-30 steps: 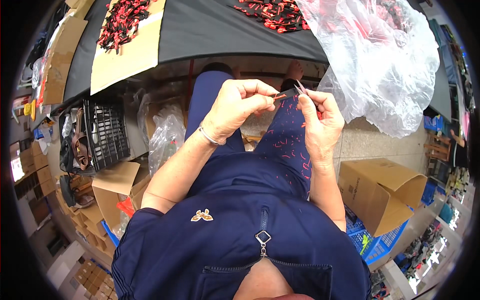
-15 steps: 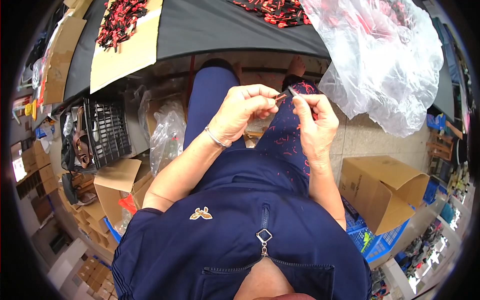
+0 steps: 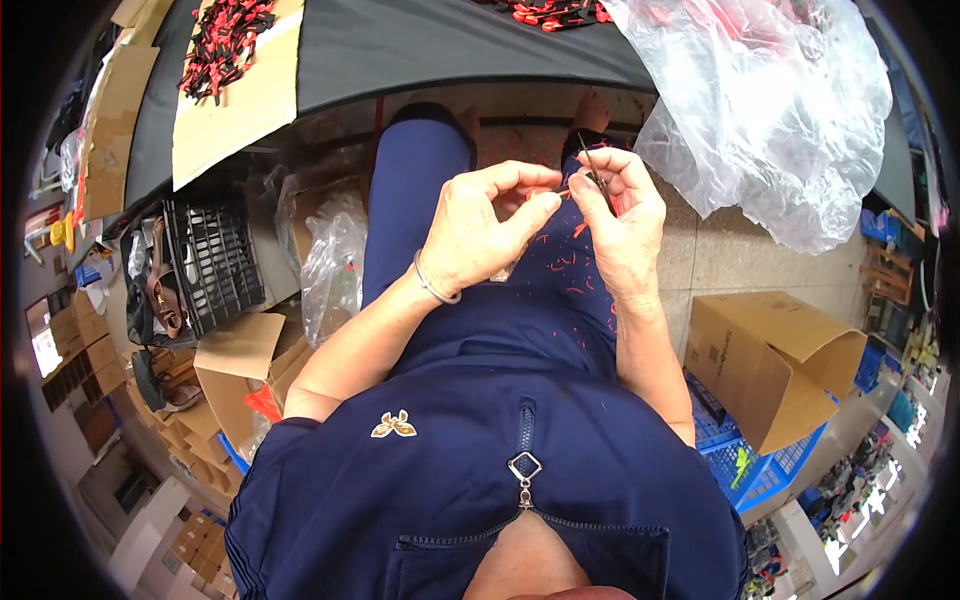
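Above my lap, my left hand [image 3: 482, 225] is closed in a pinch, with a bracelet at its wrist. Thumb and forefinger grip a small red and black strip [image 3: 563, 191], mostly hidden by the fingers. My right hand [image 3: 628, 225] is closed beside it, its thumb meeting the strip. Out of its fingers points a thin dark tool [image 3: 586, 155] that looks like small scissors; the rest of it is covered. A red end [image 3: 580, 229] hangs below the right thumb. Red clippings [image 3: 560, 264] lie scattered over my right trouser leg.
On the black-covered table [image 3: 400, 50] ahead, a pile of red and black pieces [image 3: 225, 50] rests on cardboard [image 3: 240, 130]. A big clear plastic bag [image 3: 770, 120] hangs over its right edge. A black crate [image 3: 212, 262] stands left; a carton [image 3: 735, 355] sits on a blue crate [image 3: 770, 480] right.
My hands have drawn together, the left thumb stretching toward the right. The dark tool has swung to point away from me, and a red end now hangs below the right thumb.
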A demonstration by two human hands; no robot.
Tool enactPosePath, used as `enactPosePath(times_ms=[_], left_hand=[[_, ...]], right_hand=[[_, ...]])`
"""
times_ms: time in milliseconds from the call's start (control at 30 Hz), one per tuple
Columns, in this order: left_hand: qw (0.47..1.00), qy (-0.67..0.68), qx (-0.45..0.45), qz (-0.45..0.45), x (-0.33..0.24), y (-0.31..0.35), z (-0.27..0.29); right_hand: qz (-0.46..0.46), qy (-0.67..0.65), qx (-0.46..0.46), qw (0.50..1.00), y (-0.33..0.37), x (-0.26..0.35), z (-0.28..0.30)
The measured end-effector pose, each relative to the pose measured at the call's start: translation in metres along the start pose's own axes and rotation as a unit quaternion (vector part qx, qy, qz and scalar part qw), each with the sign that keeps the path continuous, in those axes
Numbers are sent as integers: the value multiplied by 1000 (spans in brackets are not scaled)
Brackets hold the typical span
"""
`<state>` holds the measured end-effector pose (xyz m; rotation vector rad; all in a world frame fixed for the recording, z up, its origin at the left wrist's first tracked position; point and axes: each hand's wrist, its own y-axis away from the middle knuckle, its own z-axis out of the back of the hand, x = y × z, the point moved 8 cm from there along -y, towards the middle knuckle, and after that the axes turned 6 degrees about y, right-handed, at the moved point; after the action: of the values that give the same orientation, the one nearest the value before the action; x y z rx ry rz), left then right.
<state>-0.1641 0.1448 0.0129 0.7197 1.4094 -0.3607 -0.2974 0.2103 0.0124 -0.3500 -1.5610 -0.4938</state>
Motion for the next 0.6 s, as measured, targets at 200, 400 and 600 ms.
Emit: enactPosePath(times_ms=[200,400,600], left_hand=[[980,161,17,114,20,-4,0],[967,223,-6,120,22,-4,2],[964,238,-8,120,20,-4,0]], right_hand=[[44,55,-22,997,6,8,4],[222,349,-108,904,28,35,18],[290,425,-125,848,33,47,12]])
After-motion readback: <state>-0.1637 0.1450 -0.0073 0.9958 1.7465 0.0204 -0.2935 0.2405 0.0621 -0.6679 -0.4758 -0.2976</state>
